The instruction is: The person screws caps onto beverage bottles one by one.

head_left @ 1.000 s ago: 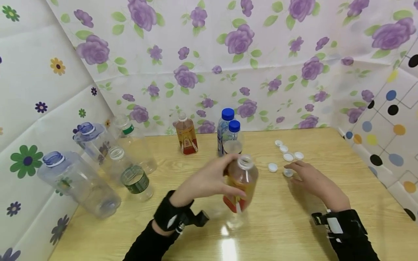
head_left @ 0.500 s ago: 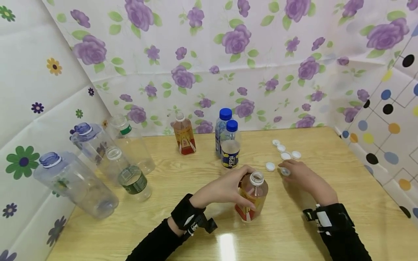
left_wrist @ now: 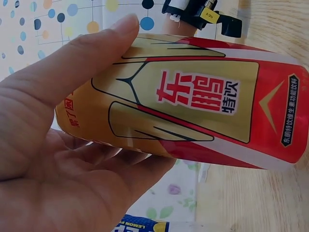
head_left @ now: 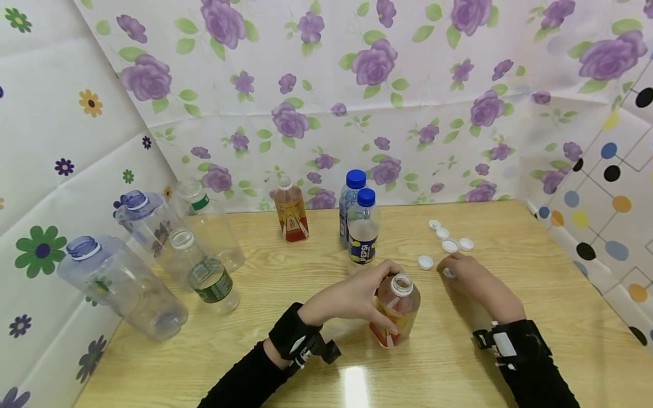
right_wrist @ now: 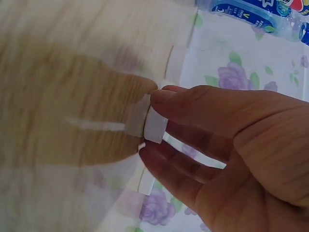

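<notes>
My left hand [head_left: 352,296] grips an uncapped drink bottle [head_left: 403,309] with a red and gold label, upright at the middle front of the table. In the left wrist view the thumb lies along one side of the bottle [left_wrist: 193,96], and the other fingers reach around behind it. To the right, my right hand [head_left: 476,286] is down at the tabletop. Its thumb and fingers pinch a white bottle cap [right_wrist: 155,124], seen edge-on at the table surface in the right wrist view. From the head, fingers partly cover that cap.
Several loose white caps [head_left: 449,246] lie just beyond the right hand. Behind the held bottle stand a blue-capped Pepsi bottle [head_left: 363,238] and another blue-capped bottle [head_left: 352,195]. A similar red-gold bottle [head_left: 292,215] is farther back. Large clear bottles [head_left: 122,289] and a green-labelled bottle [head_left: 211,283] stand left.
The left hand has brought the bottle right and down toward the front of the table. The right hand's fingers have closed on the cap, which has shifted only slightly.
</notes>
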